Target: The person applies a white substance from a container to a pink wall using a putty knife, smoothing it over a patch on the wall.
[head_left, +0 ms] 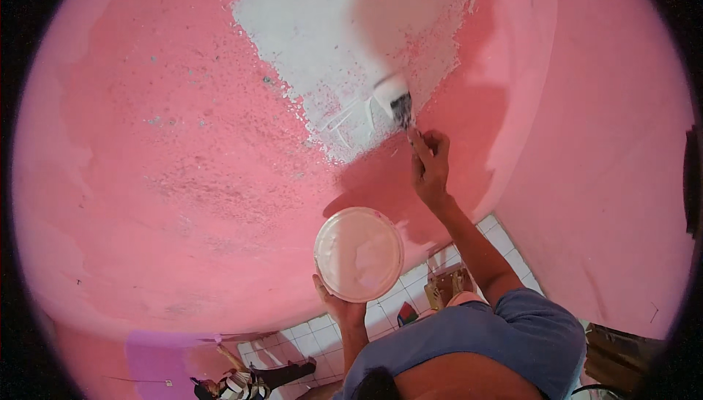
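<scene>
My right hand (432,167) grips the handle of a paintbrush (400,109). Its bristles look dark near the handle and white toward the tip, and they are blurred by motion. The tip is at the lower part of a white patch (300,23) on the pink wall (183,114), where fresh white streaks show. Lower down, my left hand (344,306) supports a round pale tub (359,255) from its lower left side. The thumb shows along the tub's edge; the other fingers are mostly hidden beneath it.
The wall is rough and pitted left of the white patch. A second pink wall (586,180) meets it at the right. White floor tiles (377,319) show below, with a brown wooden object (448,286) near my right arm. Dark and striped items (245,384) lie at lower left.
</scene>
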`<state>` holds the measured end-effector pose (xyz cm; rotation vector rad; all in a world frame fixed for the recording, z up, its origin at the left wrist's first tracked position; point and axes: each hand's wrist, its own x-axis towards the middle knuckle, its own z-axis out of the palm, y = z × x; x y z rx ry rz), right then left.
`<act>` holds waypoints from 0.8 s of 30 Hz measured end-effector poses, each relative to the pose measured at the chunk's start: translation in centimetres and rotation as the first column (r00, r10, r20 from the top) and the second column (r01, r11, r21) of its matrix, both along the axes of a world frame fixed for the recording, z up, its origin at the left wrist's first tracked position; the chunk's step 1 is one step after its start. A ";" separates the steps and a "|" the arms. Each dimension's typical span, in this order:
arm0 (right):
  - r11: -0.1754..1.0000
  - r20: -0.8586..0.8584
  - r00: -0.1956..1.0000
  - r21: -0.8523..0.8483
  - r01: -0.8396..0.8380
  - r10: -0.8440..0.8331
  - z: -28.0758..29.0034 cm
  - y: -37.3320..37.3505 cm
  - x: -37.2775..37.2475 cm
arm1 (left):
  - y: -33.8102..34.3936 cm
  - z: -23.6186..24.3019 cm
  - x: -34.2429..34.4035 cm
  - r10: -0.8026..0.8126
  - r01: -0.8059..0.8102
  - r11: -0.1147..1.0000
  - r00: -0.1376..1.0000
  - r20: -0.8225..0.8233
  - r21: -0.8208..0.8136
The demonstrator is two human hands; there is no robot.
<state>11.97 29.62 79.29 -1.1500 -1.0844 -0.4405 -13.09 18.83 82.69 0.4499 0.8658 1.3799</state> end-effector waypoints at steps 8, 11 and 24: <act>0.998 -0.044 0.999 0.059 0.021 -0.019 4.6 1.7 4.1 | 0.0 -0.7 0.2 -0.087 0.085 0.996 0.992 0.087 0.027; 0.990 -0.240 0.961 0.002 -0.139 0.136 0.4 1.5 3.2 | 0.4 -2.2 -0.6 -0.113 0.112 0.993 0.993 0.017 0.032; 0.945 -0.457 0.836 0.031 -0.325 0.303 4.2 1.4 0.9 | 1.2 -3.4 -1.5 -0.132 0.168 0.986 0.841 0.525 -0.021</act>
